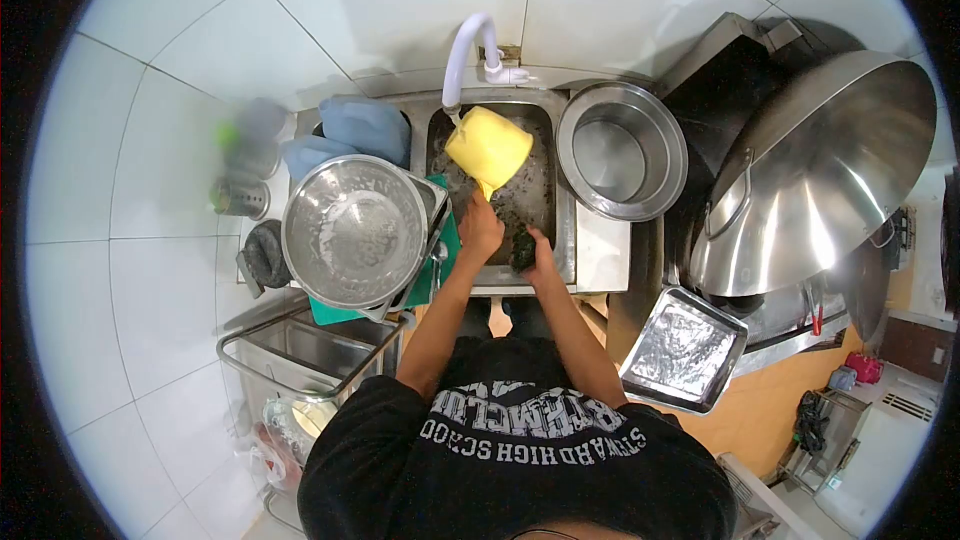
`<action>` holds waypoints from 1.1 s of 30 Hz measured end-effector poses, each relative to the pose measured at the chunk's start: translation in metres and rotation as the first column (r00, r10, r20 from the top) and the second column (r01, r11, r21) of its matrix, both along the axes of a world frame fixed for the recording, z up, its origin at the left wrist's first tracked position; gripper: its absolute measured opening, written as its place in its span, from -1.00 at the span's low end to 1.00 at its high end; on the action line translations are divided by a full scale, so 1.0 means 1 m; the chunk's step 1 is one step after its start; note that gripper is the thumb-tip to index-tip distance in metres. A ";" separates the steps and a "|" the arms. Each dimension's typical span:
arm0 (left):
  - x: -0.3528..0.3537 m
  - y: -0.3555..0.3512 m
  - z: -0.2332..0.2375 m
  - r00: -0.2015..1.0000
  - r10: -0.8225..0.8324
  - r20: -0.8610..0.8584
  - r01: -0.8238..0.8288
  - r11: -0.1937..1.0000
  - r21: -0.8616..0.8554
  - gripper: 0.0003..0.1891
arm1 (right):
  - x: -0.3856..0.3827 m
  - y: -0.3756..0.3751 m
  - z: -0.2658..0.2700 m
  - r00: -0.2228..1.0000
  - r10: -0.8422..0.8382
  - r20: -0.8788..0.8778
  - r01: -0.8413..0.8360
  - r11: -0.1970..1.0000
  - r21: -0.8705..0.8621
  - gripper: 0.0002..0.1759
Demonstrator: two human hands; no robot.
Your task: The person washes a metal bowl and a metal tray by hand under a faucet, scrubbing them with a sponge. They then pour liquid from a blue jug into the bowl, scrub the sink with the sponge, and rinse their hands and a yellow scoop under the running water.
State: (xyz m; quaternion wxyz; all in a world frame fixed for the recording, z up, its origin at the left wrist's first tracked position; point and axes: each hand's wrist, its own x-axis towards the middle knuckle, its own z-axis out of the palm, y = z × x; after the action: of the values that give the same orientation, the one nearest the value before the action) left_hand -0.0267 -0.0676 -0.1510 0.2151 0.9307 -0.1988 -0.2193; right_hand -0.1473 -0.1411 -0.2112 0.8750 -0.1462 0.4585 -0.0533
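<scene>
My left hand point(480, 227) is closed round the handle of a yellow jug point(490, 148), tilted over the sink point(545, 140) beneath the spout of the pale faucet point(470, 45). To its right, low in the sink, my right hand point(541, 258) holds a dark scrubber point(522, 248) along its left side. Dark bits lie scattered on the sink's bottom between the hands. Whether water runs from the faucet is too small to tell.
Left of the sink sits a large steel bowl point(355, 230), with blue cloth point(365, 130) behind it. A deep steel pot point(620, 150) stands right of the sink. Farther right are a big wok point(815, 180) and a metal tray point(685, 348). A wire rack point(310, 395) is lower left.
</scene>
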 end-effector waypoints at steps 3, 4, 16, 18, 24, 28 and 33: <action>0.006 0.004 -0.075 0.998 0.038 -0.042 -0.043 0.992 -0.117 -0.63 | -0.001 -0.002 -0.004 0.999 -0.038 0.019 0.038 0.999 0.010 -0.69; 0.008 0.005 -0.078 0.998 0.050 -0.024 -0.054 0.974 -0.219 -0.68 | -0.002 -0.002 -0.004 0.999 -0.035 0.018 0.035 0.999 0.010 -0.69; -0.015 0.034 0.005 0.509 0.099 -0.855 -0.619 0.732 -0.283 -0.65 | -0.004 -0.008 -0.013 0.994 -0.064 -0.089 0.069 0.996 0.058 -0.72; -0.019 0.036 0.012 0.523 0.111 -0.845 -0.611 0.740 -0.281 -0.64 | -0.004 -0.007 -0.014 0.998 -0.048 -0.037 0.051 0.997 0.063 -0.76; -0.033 0.039 0.027 0.571 0.049 -0.819 -0.515 0.799 -0.311 -0.64 | -0.007 -0.009 -0.022 0.999 -0.011 0.046 0.008 0.997 0.071 -0.71; -0.037 0.043 0.034 0.648 0.028 -0.761 -0.439 0.830 -0.344 -0.64 | -0.008 -0.009 -0.041 0.999 -0.008 0.037 0.007 0.999 0.041 -0.69; -0.046 0.048 0.044 0.795 -0.030 -0.605 -0.363 0.776 -0.515 -0.65 | -0.008 -0.009 -0.054 0.996 -0.035 0.079 0.032 0.999 0.044 -0.64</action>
State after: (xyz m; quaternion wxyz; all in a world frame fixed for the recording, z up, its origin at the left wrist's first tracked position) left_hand -0.0727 -0.0193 -0.1074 0.5719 0.7120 -0.0948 -0.3963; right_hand -0.1555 -0.1503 -0.2649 0.8944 -0.1174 0.4269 -0.0640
